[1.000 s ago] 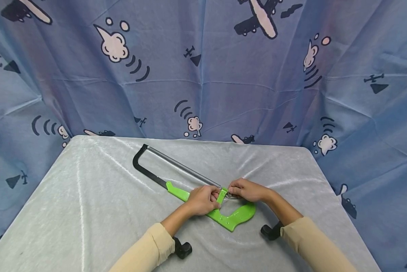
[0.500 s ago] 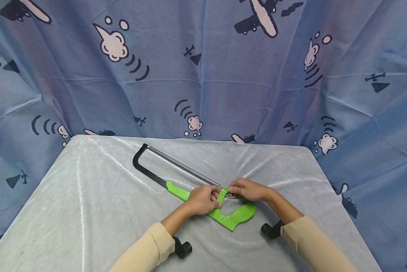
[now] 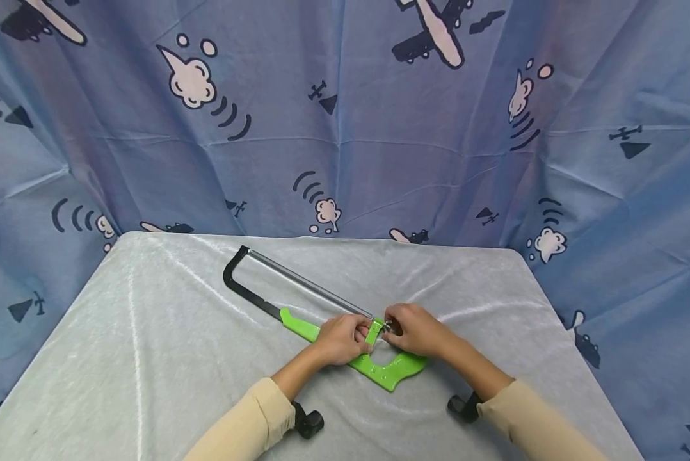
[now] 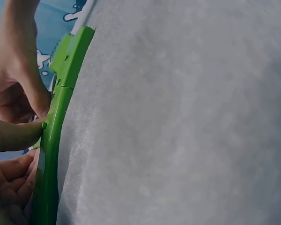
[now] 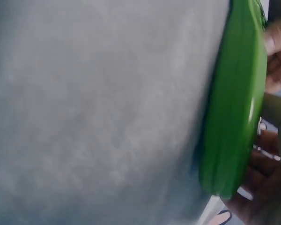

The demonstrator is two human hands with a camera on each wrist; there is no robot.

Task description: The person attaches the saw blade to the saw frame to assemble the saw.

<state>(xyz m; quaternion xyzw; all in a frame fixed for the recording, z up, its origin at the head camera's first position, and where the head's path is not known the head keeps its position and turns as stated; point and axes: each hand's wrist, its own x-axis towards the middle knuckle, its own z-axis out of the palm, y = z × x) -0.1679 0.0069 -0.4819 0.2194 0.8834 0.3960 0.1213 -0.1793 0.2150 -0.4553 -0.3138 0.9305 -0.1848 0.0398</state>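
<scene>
A hacksaw (image 3: 304,330) with a black frame, a green handle (image 3: 399,370) and a silvery bar-like strip (image 3: 310,282) along its blade side lies slantwise on the cloth. My left hand (image 3: 339,339) grips the green upright of the handle, thumb (image 4: 18,136) pressed on its side in the left wrist view. Just right of that upright, my right hand (image 3: 418,330) has thumb and forefinger curled round a small metal wing nut (image 3: 388,326). Shiny bits of the wing nut (image 5: 267,152) show between the right fingers in the right wrist view; the palm side is mostly hidden.
A pale grey velvety cloth (image 3: 195,358) covers the table. Behind it hangs a blue curtain (image 3: 379,179) printed with planes and clouds. Black wrist mounts (image 3: 307,422) sit under both beige sleeves (image 3: 247,419).
My right hand has rolled at the wing nut, its fingers shifting from bunched over it to spread around it. The left hand and hacksaw hold their place.
</scene>
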